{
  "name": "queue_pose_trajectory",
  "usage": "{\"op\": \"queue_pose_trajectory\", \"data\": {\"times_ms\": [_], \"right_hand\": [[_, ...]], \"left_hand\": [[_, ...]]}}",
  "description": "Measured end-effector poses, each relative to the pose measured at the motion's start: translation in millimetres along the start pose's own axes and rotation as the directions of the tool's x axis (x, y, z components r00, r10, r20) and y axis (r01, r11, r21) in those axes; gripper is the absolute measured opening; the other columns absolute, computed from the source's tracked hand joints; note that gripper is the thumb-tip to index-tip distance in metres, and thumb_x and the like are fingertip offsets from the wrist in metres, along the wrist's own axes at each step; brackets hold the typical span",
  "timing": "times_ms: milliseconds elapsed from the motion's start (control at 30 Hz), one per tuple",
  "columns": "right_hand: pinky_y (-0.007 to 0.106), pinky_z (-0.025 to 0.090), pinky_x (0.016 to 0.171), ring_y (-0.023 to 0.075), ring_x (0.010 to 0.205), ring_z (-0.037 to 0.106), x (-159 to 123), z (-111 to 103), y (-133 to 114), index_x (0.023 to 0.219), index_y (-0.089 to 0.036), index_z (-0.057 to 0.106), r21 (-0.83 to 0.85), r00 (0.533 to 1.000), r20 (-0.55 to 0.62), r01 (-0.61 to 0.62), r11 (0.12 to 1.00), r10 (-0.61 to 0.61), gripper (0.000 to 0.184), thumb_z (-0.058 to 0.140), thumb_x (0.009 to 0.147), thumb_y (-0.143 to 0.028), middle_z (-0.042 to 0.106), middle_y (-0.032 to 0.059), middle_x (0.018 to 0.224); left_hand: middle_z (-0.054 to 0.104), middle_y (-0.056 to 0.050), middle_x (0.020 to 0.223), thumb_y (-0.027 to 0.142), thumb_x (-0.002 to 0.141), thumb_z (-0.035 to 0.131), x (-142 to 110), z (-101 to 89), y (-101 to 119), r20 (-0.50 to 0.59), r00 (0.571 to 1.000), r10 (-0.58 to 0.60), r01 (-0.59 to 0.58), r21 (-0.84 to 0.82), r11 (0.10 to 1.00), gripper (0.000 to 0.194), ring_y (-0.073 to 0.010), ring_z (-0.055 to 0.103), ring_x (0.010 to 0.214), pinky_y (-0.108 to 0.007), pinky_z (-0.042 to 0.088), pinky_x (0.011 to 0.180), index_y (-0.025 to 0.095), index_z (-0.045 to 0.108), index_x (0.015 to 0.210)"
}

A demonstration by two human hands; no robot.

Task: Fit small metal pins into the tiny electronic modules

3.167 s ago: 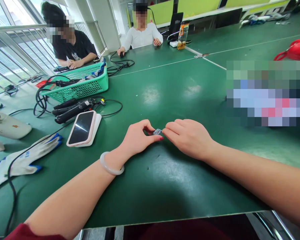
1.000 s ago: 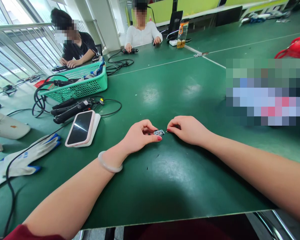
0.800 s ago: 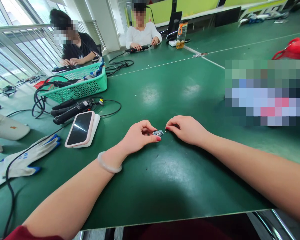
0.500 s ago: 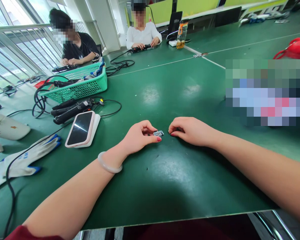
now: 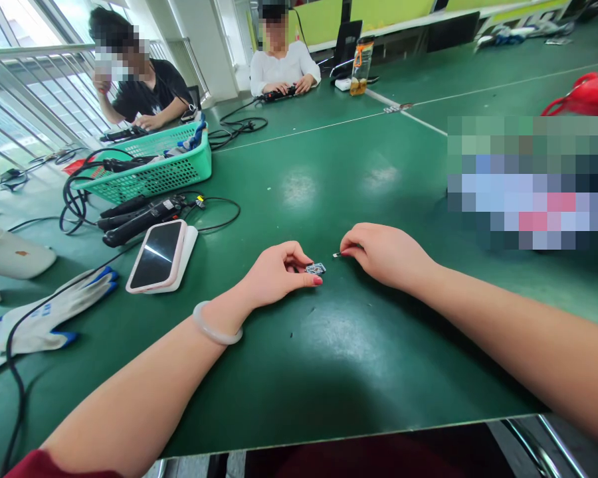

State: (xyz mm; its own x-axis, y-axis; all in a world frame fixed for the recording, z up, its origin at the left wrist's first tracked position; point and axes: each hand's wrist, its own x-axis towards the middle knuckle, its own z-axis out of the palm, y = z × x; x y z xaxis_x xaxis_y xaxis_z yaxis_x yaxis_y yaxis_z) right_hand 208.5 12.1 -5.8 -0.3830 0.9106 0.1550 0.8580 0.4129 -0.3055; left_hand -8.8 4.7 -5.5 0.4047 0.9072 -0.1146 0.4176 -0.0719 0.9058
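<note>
My left hand (image 5: 274, 273) rests on the green table (image 5: 329, 345) and pinches a small metal part (image 5: 315, 269) between thumb and forefinger. A pale bangle (image 5: 215, 325) sits on that wrist. Just right of it, my right hand (image 5: 386, 253) is closed in a pinch on a tiny sliver-like piece (image 5: 337, 254) whose tip sticks out toward the metal part. A small gap separates the two pieces. Both forearms lie low over the table.
A phone (image 5: 157, 254) on a white pad lies to the left, beside black handheld tools (image 5: 137, 220) with cables, a teal basket (image 5: 154, 169) and a work glove (image 5: 40, 322). Two other people sit at the far side. A red bag (image 5: 588, 98) is at far right.
My right hand drew slightly back and to the right from the metal part, and the tiny piece in its fingertips now shows. My left hand kept its pinch in place.
</note>
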Motion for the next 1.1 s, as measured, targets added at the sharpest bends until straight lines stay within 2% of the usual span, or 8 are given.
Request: {"op": "queue_pose_trajectory", "data": {"times_ms": [100, 200, 600, 800, 933, 1033, 1100], "right_hand": [[0.027, 0.043, 0.071, 0.0148, 0.079, 0.059, -5, -2, -12, 0.078, -0.021, 0.065, 0.129, 0.998, -0.055, 0.045, 0.991, -0.038, 0.015, 0.052, 0.086, -0.020, 0.066, 0.0007, 0.085], [0.026, 0.043, 0.070, 0.0143, 0.077, 0.059, -10, 0, -24, 0.078, -0.021, 0.065, 0.177, 0.993, -0.065, 0.106, 0.979, -0.096, 0.017, 0.051, 0.085, -0.016, 0.066, 0.0007, 0.083], [0.027, 0.043, 0.068, 0.0157, 0.077, 0.061, -11, 6, -34, 0.083, -0.021, 0.067, 0.145, 0.986, -0.046, 0.164, 0.976, -0.159, 0.019, 0.049, 0.087, -0.020, 0.067, 0.0027, 0.087], [0.027, 0.044, 0.073, 0.0156, 0.081, 0.062, -13, 3, -27, 0.092, -0.022, 0.069, 0.172, 0.985, -0.084, 0.166, 0.971, -0.153, 0.019, 0.050, 0.088, -0.024, 0.069, 0.0019, 0.089], [0.028, 0.043, 0.068, 0.0161, 0.077, 0.062, -13, 2, -23, 0.097, -0.023, 0.068, 0.137, 0.990, -0.057, 0.139, 0.981, -0.133, 0.020, 0.057, 0.085, -0.034, 0.069, 0.0015, 0.088], [0.027, 0.042, 0.066, 0.0150, 0.075, 0.061, -13, 4, -24, 0.095, -0.024, 0.068, 0.110, 0.990, -0.049, 0.139, 0.984, -0.135, 0.021, 0.055, 0.086, -0.038, 0.068, 0.0002, 0.086], [0.027, 0.040, 0.064, 0.0147, 0.074, 0.061, -14, 6, -26, 0.092, -0.024, 0.068, 0.078, 0.987, -0.064, 0.151, 0.985, -0.147, 0.023, 0.054, 0.087, -0.041, 0.068, 0.0005, 0.086]], "left_hand": [[0.064, -0.001, 0.075, 0.032, 0.058, 0.080, 0, 1.1, 1, 0.007, 1.000, 0.004, -0.004, 0.020, 1.000, 0.036, -0.0072, 0.049, 0.058, -0.022, 0.038, 0.054, 0.016, 0.051, 0.073], [0.063, 0.001, 0.073, 0.033, 0.057, 0.080, -1, 2.0, 1, 0.010, 1.000, 0.002, -0.002, 0.045, 0.999, 0.037, -0.0078, 0.049, 0.059, -0.022, 0.039, 0.054, 0.016, 0.051, 0.073], [0.058, 0.002, 0.069, 0.033, 0.056, 0.080, -2, 3.2, 2, -0.012, 1.000, 0.019, -0.017, 0.089, 0.996, 0.036, -0.0079, 0.047, 0.058, -0.022, 0.038, 0.055, 0.016, 0.052, 0.073], [0.062, 0.001, 0.073, 0.032, 0.058, 0.080, -2, 2.1, 1, 0.004, 1.000, 0.016, -0.016, 0.043, 0.999, 0.036, -0.0074, 0.048, 0.058, -0.022, 0.039, 0.054, 0.016, 0.052, 0.074], [0.063, 0.001, 0.074, 0.028, 0.059, 0.079, -1, 1.7, 0, -0.018, 0.999, 0.035, -0.035, -0.008, 0.999, 0.034, -0.0073, 0.052, 0.059, -0.022, 0.042, 0.055, 0.015, 0.052, 0.074], [0.066, 0.000, 0.074, 0.024, 0.061, 0.078, 0, 1.6, 1, -0.014, 1.000, 0.023, -0.024, -0.088, 0.996, 0.029, -0.0097, 0.059, 0.064, -0.023, 0.046, 0.062, 0.014, 0.056, 0.079], [0.069, -0.004, 0.081, 0.022, 0.064, 0.075, 0, 1.6, 2, 0.002, 1.000, 0.015, -0.014, -0.149, 0.989, 0.029, -0.0122, 0.063, 0.073, -0.027, 0.049, 0.071, 0.013, 0.060, 0.087]]}}
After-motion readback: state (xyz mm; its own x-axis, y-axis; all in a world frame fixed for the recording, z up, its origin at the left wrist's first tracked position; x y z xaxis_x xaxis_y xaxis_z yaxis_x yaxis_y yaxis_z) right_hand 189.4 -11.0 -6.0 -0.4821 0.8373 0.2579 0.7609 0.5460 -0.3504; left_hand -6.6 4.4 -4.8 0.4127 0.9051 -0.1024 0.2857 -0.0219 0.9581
